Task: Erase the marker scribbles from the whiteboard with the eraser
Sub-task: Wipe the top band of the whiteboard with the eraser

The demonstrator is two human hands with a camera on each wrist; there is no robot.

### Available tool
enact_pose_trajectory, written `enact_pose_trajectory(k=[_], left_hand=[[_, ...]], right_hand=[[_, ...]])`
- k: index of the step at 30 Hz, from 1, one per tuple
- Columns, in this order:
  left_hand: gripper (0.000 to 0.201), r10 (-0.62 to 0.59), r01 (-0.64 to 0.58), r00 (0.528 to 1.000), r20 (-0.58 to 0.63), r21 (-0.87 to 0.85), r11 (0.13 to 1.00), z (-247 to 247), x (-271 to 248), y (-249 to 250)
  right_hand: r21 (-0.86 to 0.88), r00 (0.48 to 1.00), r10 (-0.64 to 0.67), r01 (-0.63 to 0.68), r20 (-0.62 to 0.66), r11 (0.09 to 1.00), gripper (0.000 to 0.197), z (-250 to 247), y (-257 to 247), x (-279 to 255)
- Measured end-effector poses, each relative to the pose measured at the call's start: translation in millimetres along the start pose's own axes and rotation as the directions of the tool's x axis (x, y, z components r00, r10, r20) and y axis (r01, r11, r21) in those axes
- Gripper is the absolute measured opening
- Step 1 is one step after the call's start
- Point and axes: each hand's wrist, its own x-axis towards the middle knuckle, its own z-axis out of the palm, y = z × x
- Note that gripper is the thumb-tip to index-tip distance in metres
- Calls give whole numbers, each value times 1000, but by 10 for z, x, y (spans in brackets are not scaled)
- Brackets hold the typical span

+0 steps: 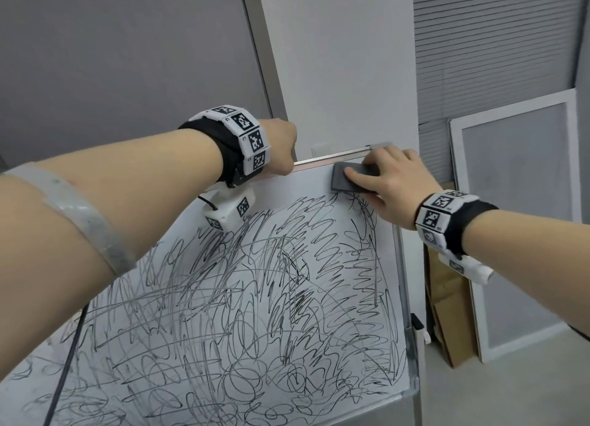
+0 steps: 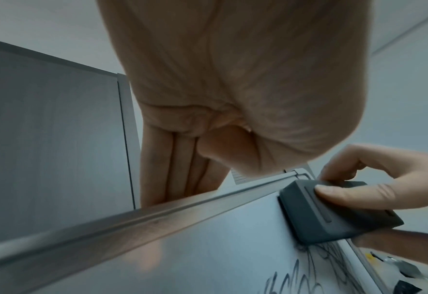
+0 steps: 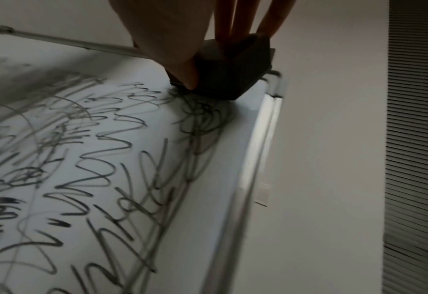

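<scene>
— So where does the job stand?

— Barely begun, by the look of it. The board (image 1: 287, 346) is a big smooth white panel in a metal frame, and black scribbles (image 1: 242, 298) loop and zigzag over nearly all of it; only a strip along the top is bare.

— Who steadies it?

— The left hand (image 1: 281, 148) is hooked over the top rail. In the left wrist view its fingers (image 2: 182, 169) run down behind the board, gripping the edge.

— And the eraser?

— The eraser (image 1: 351, 178) is a dark grey block with rounded corners and a matte shell. It sits flat against the board at the top right corner, just under the rail, its lower edge touching the uppermost scribbles. The right hand (image 1: 396, 186) grasps it, thumb on one side and fingers on the other, as both wrist views show.

— What does the next move want?

— Probably firm, even pressure and a long stroke down or across into the ink, with the left hand bracing so the panel doesn't tilt. Dry marker on a glossy face should lift easily, though such dense lines may smear first.
</scene>
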Motion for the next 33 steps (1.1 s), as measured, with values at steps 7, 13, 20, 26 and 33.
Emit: enact_pose_trajectory(k=[7, 13, 20, 26, 33], left_hand=[[71, 34, -43, 996, 83, 114, 993, -8, -28, 110], [74, 80, -91, 994, 70, 181, 979, 24, -5, 143], [46, 89, -89, 996, 4, 9, 996, 105, 107, 122], [14, 80, -81, 996, 30, 41, 996, 11, 84, 267], [85, 110, -118, 991, 76, 117, 986, 140, 68, 292]], right_hand=[[68, 997, -79, 78, 7, 995, 47, 178, -519, 136], [-2, 997, -1, 1, 77, 1000, 51, 58, -60, -158], [-133, 989, 126, -115, 78, 984, 47, -101, 289, -343], [-43, 994, 86, -83, 65, 996, 46, -49, -20, -127], [32, 961, 255, -260, 109, 965, 56, 141, -305, -417]])
